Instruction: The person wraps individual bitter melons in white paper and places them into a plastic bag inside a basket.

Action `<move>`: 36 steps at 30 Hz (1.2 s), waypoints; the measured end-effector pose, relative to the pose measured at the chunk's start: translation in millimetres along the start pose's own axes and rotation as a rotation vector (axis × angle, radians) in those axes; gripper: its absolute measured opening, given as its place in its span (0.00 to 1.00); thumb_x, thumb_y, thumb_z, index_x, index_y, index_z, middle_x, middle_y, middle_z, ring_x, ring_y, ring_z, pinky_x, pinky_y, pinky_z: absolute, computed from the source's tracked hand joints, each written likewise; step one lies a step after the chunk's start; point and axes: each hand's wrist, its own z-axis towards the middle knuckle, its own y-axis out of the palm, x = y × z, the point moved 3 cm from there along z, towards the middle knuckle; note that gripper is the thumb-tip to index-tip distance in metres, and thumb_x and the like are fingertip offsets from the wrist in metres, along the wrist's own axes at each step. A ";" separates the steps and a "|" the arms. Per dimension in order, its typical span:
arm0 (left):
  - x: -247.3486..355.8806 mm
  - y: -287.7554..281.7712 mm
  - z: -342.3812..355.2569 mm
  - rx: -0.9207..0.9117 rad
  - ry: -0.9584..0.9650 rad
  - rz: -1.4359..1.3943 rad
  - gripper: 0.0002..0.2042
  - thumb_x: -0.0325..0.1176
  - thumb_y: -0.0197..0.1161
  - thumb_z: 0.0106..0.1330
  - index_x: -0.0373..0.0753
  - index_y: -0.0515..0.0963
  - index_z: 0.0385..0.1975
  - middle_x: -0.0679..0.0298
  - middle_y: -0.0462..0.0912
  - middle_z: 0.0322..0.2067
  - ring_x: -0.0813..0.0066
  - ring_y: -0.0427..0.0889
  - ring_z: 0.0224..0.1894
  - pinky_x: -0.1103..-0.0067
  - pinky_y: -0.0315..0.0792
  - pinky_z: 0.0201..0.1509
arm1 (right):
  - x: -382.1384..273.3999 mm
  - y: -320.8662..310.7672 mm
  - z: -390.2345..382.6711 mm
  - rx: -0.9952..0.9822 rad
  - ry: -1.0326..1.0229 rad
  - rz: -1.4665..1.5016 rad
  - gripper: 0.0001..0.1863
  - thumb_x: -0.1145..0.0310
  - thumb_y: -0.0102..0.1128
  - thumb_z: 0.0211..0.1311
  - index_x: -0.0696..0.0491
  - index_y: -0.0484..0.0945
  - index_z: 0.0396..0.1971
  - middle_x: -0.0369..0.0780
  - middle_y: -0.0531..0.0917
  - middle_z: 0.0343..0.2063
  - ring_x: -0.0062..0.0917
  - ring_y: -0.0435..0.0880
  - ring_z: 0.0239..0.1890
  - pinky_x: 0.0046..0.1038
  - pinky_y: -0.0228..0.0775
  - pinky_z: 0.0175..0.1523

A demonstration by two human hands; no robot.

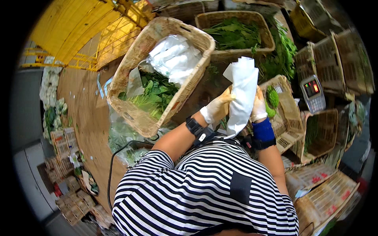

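Between my two gloved hands is a long bundle wrapped in white paper, its loose upper end fanned into folds. My left hand grips its left side, thumb against the wrap. On the opposite side my right hand closes round it; most of its fingers are hidden. What the wrap holds inside cannot be seen. To the left stands a big beige plastic crate, with several white wrapped bundles in its far half and leafy greens in its near half.
Beyond my hands another crate holds greens; more greens lie beside it. At right are a small crate with bitter melons and a scale display. A black cable runs at lower left.
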 end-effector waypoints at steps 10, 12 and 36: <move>144.2 -148.2 -77.8 0.475 0.233 -0.250 0.33 0.35 0.67 0.48 0.33 0.62 0.55 0.57 0.74 0.47 0.67 0.74 0.49 0.70 0.69 0.55 | 106.0 205.6 124.4 -0.255 -0.455 -1.221 0.24 0.70 0.53 0.52 0.57 0.67 0.52 0.49 0.73 0.47 0.41 0.70 0.50 0.35 0.60 0.57; 170.1 -167.7 -97.0 0.637 0.359 -0.195 0.35 0.37 0.67 0.47 0.31 0.62 0.55 0.56 0.74 0.46 0.66 0.76 0.47 0.70 0.70 0.54 | 136.4 237.2 153.0 -0.380 -0.461 -1.260 0.23 0.67 0.55 0.51 0.58 0.69 0.49 0.48 0.74 0.46 0.40 0.71 0.50 0.34 0.61 0.55; 205.6 -351.4 101.3 0.409 -0.487 2.190 0.31 0.46 0.61 0.51 0.42 0.61 0.54 0.53 0.72 0.43 0.57 0.73 0.46 0.67 0.68 0.46 | 152.5 172.7 261.8 -0.304 0.557 -0.412 0.15 0.65 0.51 0.56 0.59 0.73 0.39 0.35 0.77 0.33 0.21 0.74 0.39 0.22 0.63 0.48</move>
